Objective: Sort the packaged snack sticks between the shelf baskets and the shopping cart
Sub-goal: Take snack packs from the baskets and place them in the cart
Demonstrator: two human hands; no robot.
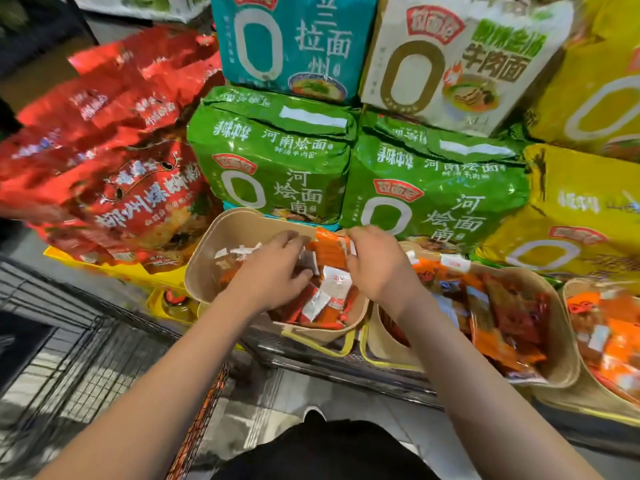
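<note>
A bundle of orange snack sticks (327, 251) stands upright over the leftmost tan basket (221, 237) on the shelf, gripped from the right by the right hand (375, 263), whose fingers curl around its top edge. The left hand (273, 268) reaches into the same basket, fingers bent down among the loose packets (325, 299) of red, orange and white that fill it; whether it is holding any cannot be told. A second basket (564, 327) just to the right brims with more orange and red packets, and a third (595, 389) shows at the frame's right edge. Behind the baskets rise stacked noodle multipacks: green (277, 157), teal (291, 43), white (460, 60) and yellow (581, 216), with red bags (114, 161) heaped at left. The wire cart (69, 358) stands at lower left, beside the person's left forearm.
</note>
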